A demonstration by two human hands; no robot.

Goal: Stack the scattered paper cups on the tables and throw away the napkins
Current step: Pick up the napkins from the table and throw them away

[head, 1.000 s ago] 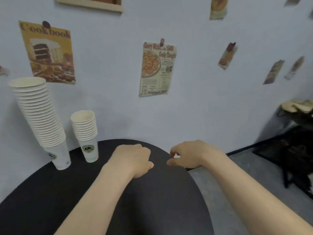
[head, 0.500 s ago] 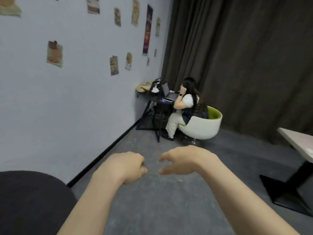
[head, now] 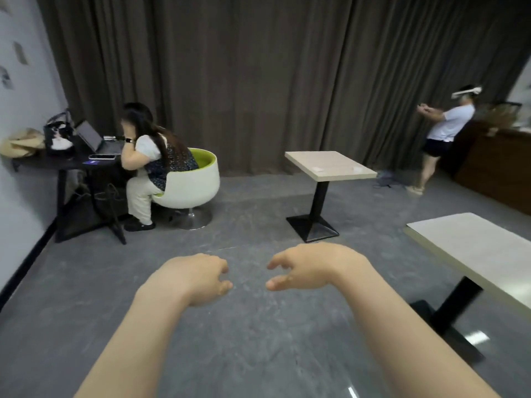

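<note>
Head view shows me no cups; two small white scraps, maybe napkins, lie on the far square table (head: 330, 165), well apart. I judge the step in hand is crossing the floor to them, so I would keep that table centred and check the near table (head: 471, 248) while passing. My left hand (head: 198, 278) and right hand (head: 309, 267) hang out in front, near each other, backs up, fingers loosely curled, holding nothing.

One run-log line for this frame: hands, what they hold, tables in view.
left hand: loosely curled, empty | right hand: loosely curled, empty | far table: two small white items | near table: bare where visible
</note>
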